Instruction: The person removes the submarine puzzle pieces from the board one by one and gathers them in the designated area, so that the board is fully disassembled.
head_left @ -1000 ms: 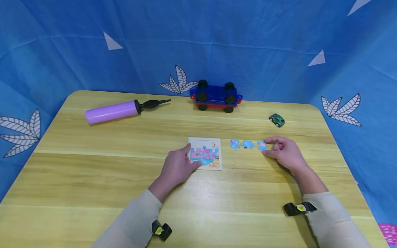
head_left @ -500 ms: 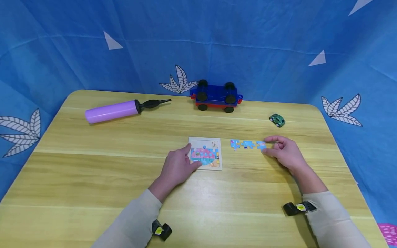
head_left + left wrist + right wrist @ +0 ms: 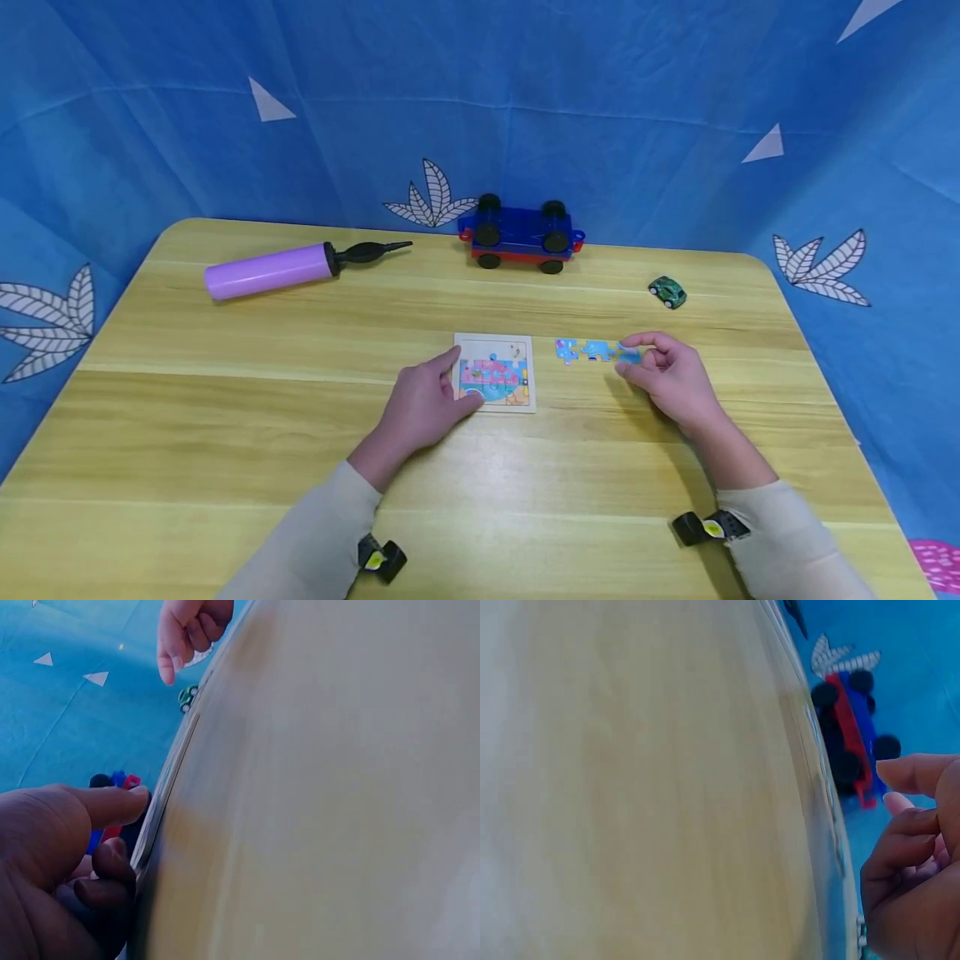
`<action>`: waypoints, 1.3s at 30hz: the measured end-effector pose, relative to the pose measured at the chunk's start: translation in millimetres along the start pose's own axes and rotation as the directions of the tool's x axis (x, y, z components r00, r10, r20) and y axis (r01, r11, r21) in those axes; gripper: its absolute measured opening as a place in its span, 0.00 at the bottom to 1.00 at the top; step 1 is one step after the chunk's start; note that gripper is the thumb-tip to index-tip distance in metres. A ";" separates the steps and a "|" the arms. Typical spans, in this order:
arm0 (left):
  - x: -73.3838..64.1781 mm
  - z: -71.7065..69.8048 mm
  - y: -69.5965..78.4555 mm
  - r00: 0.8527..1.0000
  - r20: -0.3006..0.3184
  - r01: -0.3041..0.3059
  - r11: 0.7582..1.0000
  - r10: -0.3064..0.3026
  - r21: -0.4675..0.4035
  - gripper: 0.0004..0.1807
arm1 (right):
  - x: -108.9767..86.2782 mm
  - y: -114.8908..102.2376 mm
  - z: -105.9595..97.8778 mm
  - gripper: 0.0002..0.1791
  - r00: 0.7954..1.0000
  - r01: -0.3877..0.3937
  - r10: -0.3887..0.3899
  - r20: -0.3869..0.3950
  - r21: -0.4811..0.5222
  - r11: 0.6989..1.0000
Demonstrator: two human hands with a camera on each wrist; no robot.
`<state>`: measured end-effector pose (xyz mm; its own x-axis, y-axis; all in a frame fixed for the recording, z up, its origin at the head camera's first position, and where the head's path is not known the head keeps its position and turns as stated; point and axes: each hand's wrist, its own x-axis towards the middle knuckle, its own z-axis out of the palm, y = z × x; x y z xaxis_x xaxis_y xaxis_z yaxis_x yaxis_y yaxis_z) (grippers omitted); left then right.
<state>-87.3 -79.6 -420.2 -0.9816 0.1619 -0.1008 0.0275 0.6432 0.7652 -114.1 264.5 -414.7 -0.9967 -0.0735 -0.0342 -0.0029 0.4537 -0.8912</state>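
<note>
Fingers of the right hand (image 3: 671,385) were drawn close together, right of centre in the head view, with thumb and forefinger at the near and far edges of the right piece (image 3: 630,356). They seemed to pinch it; whether it was off the worktop (image 3: 300,433) could not be told. The middle piece (image 3: 597,350) and left piece (image 3: 566,351) lay in line towards the centre. There lay the board (image 3: 487,345), its lower part filled, its upper strip bare. The left hand (image 3: 420,408) had thumb and forefinger spread wide, touching the board's left side and lower edge.

Pieces so thin were best held by opposite edges, lightly and evenly. With the middle piece just beside the fingertips, a low sideways sweep risked nudging it; a straight lift looked safer. Light pressure from the left hand suited steadying the board.
</note>
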 end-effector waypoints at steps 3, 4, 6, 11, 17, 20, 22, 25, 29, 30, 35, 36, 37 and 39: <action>-0.1 -4.0 -2.0 0.999 0.041 -0.004 1.000 0.005 -0.006 0.43 | -2.4 -7.5 10.4 0.17 0.999 0.031 -0.032 0.010 0.028 0.999; 0.2 -4.8 -2.6 0.999 0.052 -0.009 1.000 0.009 -0.003 0.44 | -2.8 -9.4 14.1 0.17 0.999 0.042 -0.042 0.014 0.041 0.998; 1.1 -5.3 -3.9 0.997 0.069 -0.023 1.000 0.023 0.003 0.43 | -3.2 -13.0 22.1 0.16 0.998 0.061 -0.062 0.023 0.073 0.995; 2.3 -5.3 -4.9 0.995 0.090 -0.040 0.999 0.038 0.021 0.43 | -3.6 -22.7 41.8 0.14 0.993 0.105 -0.111 0.045 0.112 0.988; 1.8 -4.8 -4.6 0.995 0.088 -0.038 0.999 0.035 0.030 0.42 | -3.0 -34.7 63.5 0.14 0.987 0.124 -0.136 0.084 0.136 0.983; 1.4 -4.5 -4.9 0.996 0.081 -0.042 0.999 0.039 0.034 0.41 | -1.3 -40.3 73.9 0.15 0.985 0.117 -0.133 0.107 0.143 0.983; 1.1 -4.4 -5.3 0.996 0.074 -0.046 0.998 0.044 0.033 0.40 | 0.4 -43.7 80.9 0.15 0.983 0.115 -0.133 0.128 0.137 0.984; 0.9 -4.4 -6.4 0.996 0.067 -0.053 0.998 0.051 0.034 0.38 | 3.5 -48.2 91.0 0.15 0.979 0.113 -0.133 0.156 0.130 0.985; 1.1 -3.8 -8.5 0.996 0.066 -0.063 0.997 0.060 0.044 0.37 | 3.5 -64.8 100.2 0.14 0.971 0.120 -0.141 0.193 0.115 0.986; 1.2 -3.6 -8.9 0.996 0.066 -0.066 0.997 0.063 0.045 0.37 | 4.3 -66.4 102.8 0.14 0.969 0.121 -0.141 0.201 0.110 0.987; 1.3 -3.3 -8.8 0.996 0.062 -0.063 0.997 0.060 0.043 0.38 | 10.2 -61.2 115.2 0.16 0.962 0.120 -0.143 0.231 0.110 0.987; 1.5 -3.4 -8.7 0.996 0.060 -0.063 0.997 0.061 0.043 0.38 | 12.4 -57.4 118.1 0.16 0.961 0.124 -0.147 0.235 0.109 0.986; 1.7 -3.4 -8.8 0.996 0.058 -0.063 0.997 0.061 0.043 0.38 | 13.2 -57.2 120.0 0.17 0.959 0.128 -0.152 0.239 0.113 0.985; 2.0 -3.4 -8.9 0.996 0.053 -0.067 0.997 0.065 0.043 0.38 | 14.9 -57.2 123.5 0.17 0.956 0.138 -0.161 0.247 0.109 0.984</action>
<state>-90.2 -87.5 -425.0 -0.9665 0.2426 -0.0842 0.1017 0.6628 0.7419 -118.8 127.8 -420.1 -0.9320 -0.3625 -0.0007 -0.1315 0.3398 -0.9313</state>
